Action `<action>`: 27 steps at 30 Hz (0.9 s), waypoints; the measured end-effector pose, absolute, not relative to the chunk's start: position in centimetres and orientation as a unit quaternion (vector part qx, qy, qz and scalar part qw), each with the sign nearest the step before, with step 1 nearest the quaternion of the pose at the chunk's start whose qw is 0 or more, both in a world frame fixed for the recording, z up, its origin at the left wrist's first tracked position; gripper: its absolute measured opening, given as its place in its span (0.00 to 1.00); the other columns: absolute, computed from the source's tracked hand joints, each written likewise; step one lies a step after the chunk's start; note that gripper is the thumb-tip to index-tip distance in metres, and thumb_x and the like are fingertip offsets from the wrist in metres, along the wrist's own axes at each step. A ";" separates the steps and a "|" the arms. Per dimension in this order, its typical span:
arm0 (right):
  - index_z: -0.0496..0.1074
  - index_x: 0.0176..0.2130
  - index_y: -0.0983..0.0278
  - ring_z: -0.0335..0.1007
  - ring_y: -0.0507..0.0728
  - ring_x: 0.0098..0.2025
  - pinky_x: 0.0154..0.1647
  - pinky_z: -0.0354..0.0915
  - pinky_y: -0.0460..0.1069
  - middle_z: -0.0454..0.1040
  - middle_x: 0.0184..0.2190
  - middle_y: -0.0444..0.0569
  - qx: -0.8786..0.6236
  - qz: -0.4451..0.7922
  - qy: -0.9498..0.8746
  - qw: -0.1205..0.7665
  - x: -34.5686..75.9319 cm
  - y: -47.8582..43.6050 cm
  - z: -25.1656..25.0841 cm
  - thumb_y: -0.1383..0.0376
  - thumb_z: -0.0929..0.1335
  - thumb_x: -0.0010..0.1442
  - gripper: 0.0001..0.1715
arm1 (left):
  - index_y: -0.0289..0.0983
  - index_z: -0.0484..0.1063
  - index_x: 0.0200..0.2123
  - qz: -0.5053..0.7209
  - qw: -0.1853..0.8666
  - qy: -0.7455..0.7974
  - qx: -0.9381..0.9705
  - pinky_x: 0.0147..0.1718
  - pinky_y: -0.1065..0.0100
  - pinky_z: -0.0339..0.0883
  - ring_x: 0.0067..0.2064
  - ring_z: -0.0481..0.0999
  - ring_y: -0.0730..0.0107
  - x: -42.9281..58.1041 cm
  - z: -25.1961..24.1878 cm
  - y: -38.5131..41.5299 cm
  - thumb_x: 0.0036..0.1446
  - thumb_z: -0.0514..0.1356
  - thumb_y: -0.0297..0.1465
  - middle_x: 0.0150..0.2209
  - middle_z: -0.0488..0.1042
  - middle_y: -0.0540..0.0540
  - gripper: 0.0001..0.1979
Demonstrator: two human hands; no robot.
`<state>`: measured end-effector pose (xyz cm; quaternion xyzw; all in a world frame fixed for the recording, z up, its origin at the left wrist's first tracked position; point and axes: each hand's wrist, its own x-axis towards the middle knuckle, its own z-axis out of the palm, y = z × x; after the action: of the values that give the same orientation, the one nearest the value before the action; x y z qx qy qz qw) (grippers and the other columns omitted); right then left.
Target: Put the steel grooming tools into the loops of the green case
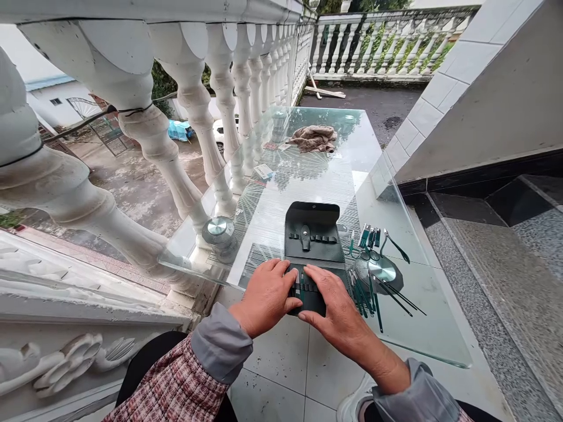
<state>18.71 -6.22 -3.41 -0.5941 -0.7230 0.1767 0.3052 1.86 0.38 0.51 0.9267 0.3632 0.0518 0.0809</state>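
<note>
Touching black case (322, 252), both hands (269, 296) (338, 303), illegible card (264, 171)

Left fingers (277, 268), right fingers (317, 276): one set each. Black case (319, 252): one, at the fingers. Glass table (433, 328): one, beneath them. Nail clippers (372, 237): three, right of the fingers. Nipper (398, 249): one, farther right. Slim tools (359, 296): several, right of the fingers, overlapping, exact count unclear. Brown cloth (313, 139): one, well beyond them.

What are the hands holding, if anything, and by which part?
The black case, by its lower panel: left hand at the left edge, right hand spread over the right side. Whether either also grips the slim tool is unclear.
</note>
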 end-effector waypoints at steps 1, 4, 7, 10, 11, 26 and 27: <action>0.54 0.59 0.60 0.54 0.62 0.59 0.59 0.55 0.61 0.61 0.57 0.53 -0.594 0.173 -0.723 0.308 18.7 -6.2 -3.4 0.65 0.70 0.49 0.40 | 0.36 0.66 0.45 0.052 0.084 0.364 0.926 0.50 0.57 0.62 0.52 0.65 0.55 1.9 0.5 0.4 0.50 0.65 0.41 0.50 0.67 0.41 0.23; 0.55 0.58 0.59 0.55 0.63 0.58 0.58 0.56 0.62 0.63 0.55 0.53 -0.591 0.166 -0.725 0.313 18.6 -6.2 -3.4 0.64 0.69 0.50 0.38 | 0.37 0.66 0.45 0.052 0.090 0.366 0.925 0.50 0.56 0.62 0.53 0.65 0.54 1.9 0.6 0.4 0.50 0.65 0.41 0.50 0.67 0.41 0.23; 0.55 0.58 0.60 0.55 0.63 0.58 0.56 0.57 0.63 0.63 0.55 0.54 -0.588 0.167 -0.730 0.305 18.6 -6.2 -3.3 0.63 0.68 0.52 0.36 | 0.36 0.66 0.46 0.053 0.091 0.367 0.924 0.50 0.56 0.62 0.53 0.64 0.54 1.9 0.6 0.3 0.50 0.64 0.41 0.50 0.67 0.40 0.23; 0.56 0.58 0.59 0.56 0.63 0.58 0.56 0.57 0.63 0.64 0.55 0.54 -0.588 0.166 -0.732 0.301 18.6 -6.1 -3.2 0.63 0.67 0.53 0.35 | 0.37 0.65 0.46 0.057 0.091 0.366 0.924 0.50 0.56 0.62 0.53 0.64 0.54 1.9 0.6 0.3 0.51 0.64 0.40 0.50 0.67 0.40 0.22; 0.56 0.58 0.59 0.56 0.63 0.58 0.55 0.57 0.63 0.64 0.54 0.54 -0.589 0.165 -0.731 0.302 18.5 -6.1 -3.2 0.64 0.66 0.53 0.33 | 0.37 0.65 0.46 0.059 0.090 0.365 0.925 0.50 0.56 0.62 0.53 0.64 0.54 1.9 0.6 0.3 0.51 0.64 0.40 0.50 0.67 0.41 0.21; 0.58 0.57 0.60 0.59 0.60 0.55 0.55 0.60 0.62 0.66 0.52 0.53 -0.583 0.147 -0.734 0.317 19.5 -6.0 -3.5 0.69 0.61 0.57 0.28 | 0.37 0.64 0.48 0.047 0.083 0.363 0.927 0.50 0.57 0.62 0.52 0.65 0.57 1.8 0.6 0.4 0.58 0.59 0.34 0.52 0.66 0.42 0.15; 0.59 0.57 0.59 0.60 0.61 0.55 0.54 0.61 0.62 0.67 0.51 0.53 -0.576 0.136 -0.742 0.315 19.4 -6.1 -3.6 0.70 0.61 0.57 0.28 | 0.37 0.64 0.47 0.048 0.084 0.363 0.927 0.50 0.57 0.62 0.53 0.64 0.57 1.8 0.6 0.3 0.58 0.58 0.34 0.51 0.66 0.42 0.15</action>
<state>19.39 -6.06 -3.55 -0.5762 -0.7418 0.1363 0.3150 1.84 0.33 0.62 0.9266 0.3635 0.0476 0.0837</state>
